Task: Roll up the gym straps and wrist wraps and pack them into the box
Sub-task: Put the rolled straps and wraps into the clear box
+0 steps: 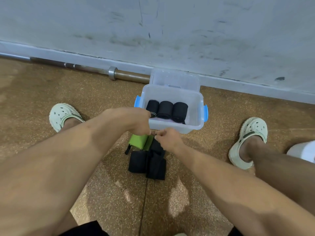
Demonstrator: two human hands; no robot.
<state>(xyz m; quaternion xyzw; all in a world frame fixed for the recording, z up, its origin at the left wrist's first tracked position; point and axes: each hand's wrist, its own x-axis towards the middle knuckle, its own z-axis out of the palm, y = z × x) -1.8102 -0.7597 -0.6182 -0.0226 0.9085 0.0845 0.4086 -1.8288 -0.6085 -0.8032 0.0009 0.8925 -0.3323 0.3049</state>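
Observation:
A clear plastic box [194, 126] with blue latches stands on the floor by the wall, its lid open behind it. Three black rolled wraps [165, 109] lie side by side inside. In front of the box lies a pile of black straps [146, 164] and a green wrap [139, 141]. My left hand [136, 121] curls its fingers over the top of the green wrap. My right hand [167, 138] pinches the end of a black strap just right of it. Both hands meet near the box's front wall.
A steel barbell [112, 73] lies along the wall at the back left. My feet in pale clogs [64, 114] [250, 133] sit on either side of the pile. A white object [305, 150] shows at the right edge. The floor is speckled brown rubber.

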